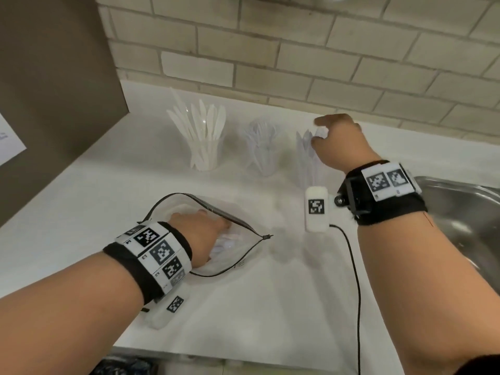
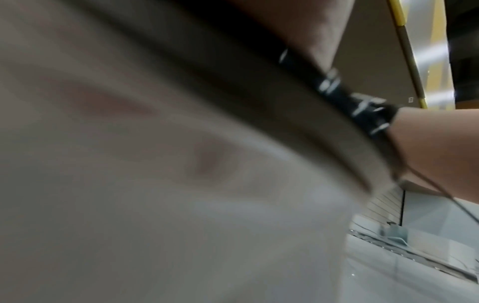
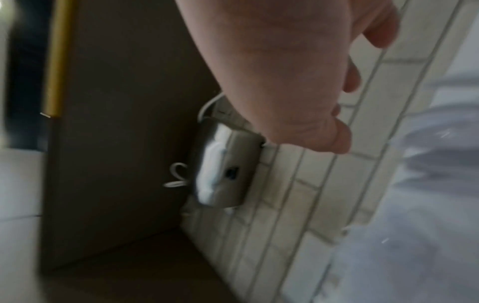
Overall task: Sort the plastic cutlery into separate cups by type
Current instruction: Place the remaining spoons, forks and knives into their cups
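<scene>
white knives [image 1: 201,131] | clear cup [image 1: 207,155] | beige tiles [image 1: 297,50] | possibly silver sink [image 1: 460,212]

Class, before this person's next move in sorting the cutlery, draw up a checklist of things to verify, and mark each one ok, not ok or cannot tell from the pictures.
1. Three cups stand upright in a row on the counter: ok.
2. Left cup holds one type only, knives: ok.
3. What is in the middle cup and the right cup: cannot tell, too blurred.
4. Right hand has let go of its piece over the right cup: cannot tell; the fingers are curled, the head view is blurred.
5. Bag is open, with the left hand inside: ok.
6. Left hand has gripped a piece: cannot tell; its fingers are hidden in the bag.
</scene>
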`<state>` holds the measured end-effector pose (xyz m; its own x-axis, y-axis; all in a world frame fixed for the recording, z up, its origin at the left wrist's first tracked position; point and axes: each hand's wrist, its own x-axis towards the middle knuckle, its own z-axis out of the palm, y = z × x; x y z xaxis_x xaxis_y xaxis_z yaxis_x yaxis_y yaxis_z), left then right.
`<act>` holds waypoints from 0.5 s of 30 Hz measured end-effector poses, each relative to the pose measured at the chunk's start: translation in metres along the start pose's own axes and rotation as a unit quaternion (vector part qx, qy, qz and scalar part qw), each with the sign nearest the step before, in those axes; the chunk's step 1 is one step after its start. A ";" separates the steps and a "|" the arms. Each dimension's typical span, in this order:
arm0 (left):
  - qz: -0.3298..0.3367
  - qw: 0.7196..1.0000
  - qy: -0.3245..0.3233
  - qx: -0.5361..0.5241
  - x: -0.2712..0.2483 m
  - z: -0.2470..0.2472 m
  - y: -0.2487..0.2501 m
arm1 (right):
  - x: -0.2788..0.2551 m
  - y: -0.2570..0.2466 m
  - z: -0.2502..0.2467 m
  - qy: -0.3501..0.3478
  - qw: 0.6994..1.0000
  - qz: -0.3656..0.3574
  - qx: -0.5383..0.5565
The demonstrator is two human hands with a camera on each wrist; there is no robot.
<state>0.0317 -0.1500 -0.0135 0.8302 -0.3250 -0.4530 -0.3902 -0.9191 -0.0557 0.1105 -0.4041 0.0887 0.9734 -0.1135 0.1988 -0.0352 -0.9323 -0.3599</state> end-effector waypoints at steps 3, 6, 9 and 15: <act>-0.004 0.999 0.035 0.022 0.003 0.003 0.001 | -0.044 -0.044 -0.002 -0.045 0.987 -0.132 0.078; 0.002 0.999 0.053 0.000 0.003 0.005 0.001 | -0.084 -0.076 0.012 -0.187 0.940 -0.242 0.150; -0.015 0.997 0.050 -0.059 0.004 0.005 0.005 | -0.103 -0.083 0.043 -0.322 0.898 -0.286 0.087; 0.010 0.995 0.070 -0.074 0.000 0.012 0.000 | -0.103 -0.059 0.092 -0.291 0.909 -0.227 -0.193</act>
<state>0.0270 -0.1479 -0.0246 0.8741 -0.3616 -0.3245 -0.3526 -0.9316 0.0884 0.0333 -0.3062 0.0055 0.8585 0.4093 -0.3090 0.4330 -0.9014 0.0089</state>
